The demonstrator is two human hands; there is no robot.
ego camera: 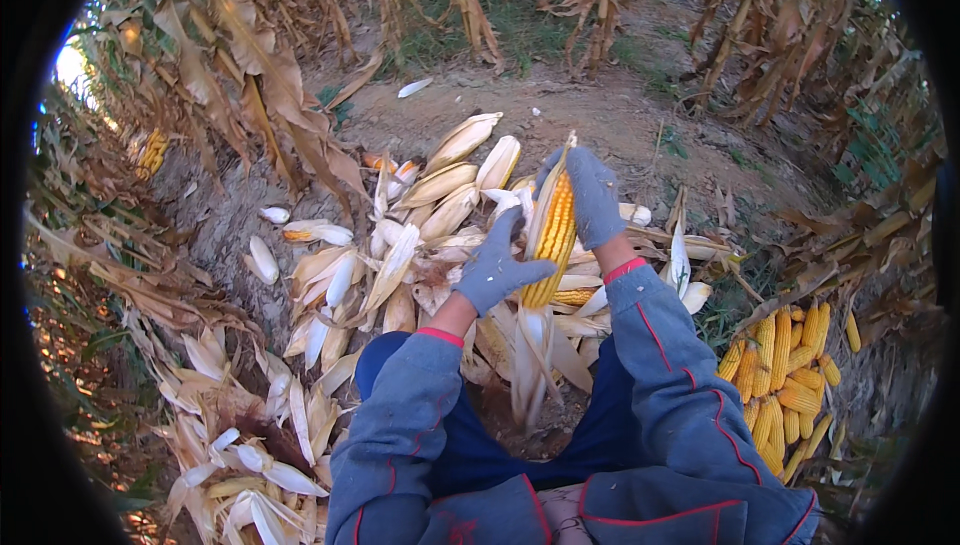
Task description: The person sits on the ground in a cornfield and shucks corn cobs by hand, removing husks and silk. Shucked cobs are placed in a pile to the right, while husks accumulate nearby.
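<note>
A partly husked ear of corn [555, 233] stands tilted in front of me, its yellow kernels bare on the near side. My right hand [592, 188], in a grey work glove, grips its upper part and the husk there. Pulled-back husk leaves [532, 365] hang from its lower end between my knees. Beside the ear on the left is my gloved left hand [499, 263], thumb and fingers spread; whether its thumb touches the ear I cannot tell. Beneath both hands lies a heap of ears still in their husks [450, 200].
Husked yellow ears [780, 380] are piled at my right. Stripped husks [247, 462] form a heap at my left. A smaller group of yellow ears [152, 153] lies far left. Dry corn stalks [600, 12] stand around the bare soil [465, 98].
</note>
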